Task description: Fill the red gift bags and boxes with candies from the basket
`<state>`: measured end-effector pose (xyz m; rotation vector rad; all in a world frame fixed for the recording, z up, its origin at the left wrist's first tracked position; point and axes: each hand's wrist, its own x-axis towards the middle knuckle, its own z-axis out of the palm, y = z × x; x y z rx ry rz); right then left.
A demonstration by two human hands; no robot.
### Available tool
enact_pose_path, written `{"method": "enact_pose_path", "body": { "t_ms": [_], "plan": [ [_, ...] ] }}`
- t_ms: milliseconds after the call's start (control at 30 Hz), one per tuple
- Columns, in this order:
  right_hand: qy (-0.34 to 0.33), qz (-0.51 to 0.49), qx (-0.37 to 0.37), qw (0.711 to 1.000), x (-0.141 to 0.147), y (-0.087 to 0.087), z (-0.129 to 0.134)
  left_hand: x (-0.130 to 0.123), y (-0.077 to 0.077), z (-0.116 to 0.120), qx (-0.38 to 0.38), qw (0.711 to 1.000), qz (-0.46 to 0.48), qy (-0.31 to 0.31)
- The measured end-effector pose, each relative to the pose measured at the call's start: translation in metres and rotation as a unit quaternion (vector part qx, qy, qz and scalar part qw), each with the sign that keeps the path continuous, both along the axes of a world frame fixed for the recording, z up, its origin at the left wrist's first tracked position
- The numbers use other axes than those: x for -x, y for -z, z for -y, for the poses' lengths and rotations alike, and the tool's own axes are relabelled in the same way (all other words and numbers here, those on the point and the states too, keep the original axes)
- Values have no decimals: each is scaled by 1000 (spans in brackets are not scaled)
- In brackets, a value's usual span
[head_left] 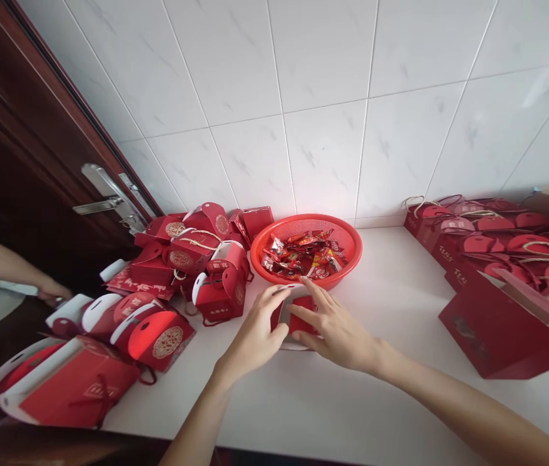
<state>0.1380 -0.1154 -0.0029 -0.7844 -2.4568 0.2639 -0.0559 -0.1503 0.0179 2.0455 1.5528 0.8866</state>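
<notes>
A small red box (298,309) with white inner flaps lies on the white counter, just in front of a red plastic basket (355,249). My left hand (259,327) grips its left side, thumb at the opening. My right hand (335,327) is on its right side, fingers bent over the red panel. Both hands partly cover the box, and its inside is mostly hidden. Red-wrapped packets (303,254) lie in the basket.
Several red boxes (221,291) are piled on the counter's left, by a door handle (112,202). Red bags (507,330) holding boxes stand right. Another person's hand (55,291) is at the left edge. A tiled wall (323,155) rises behind.
</notes>
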Motion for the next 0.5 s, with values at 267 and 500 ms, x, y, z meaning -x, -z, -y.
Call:
{"method": "enact_pose_path", "body": {
  "t_ms": [267,500],
  "plan": [
    [-19,43,47,998,-6,-9,-1,5,-6,8,100,978,181,-29],
    [9,42,112,993,-10,-16,-3,9,7,5,165,950,255,-74]
  ]
}}
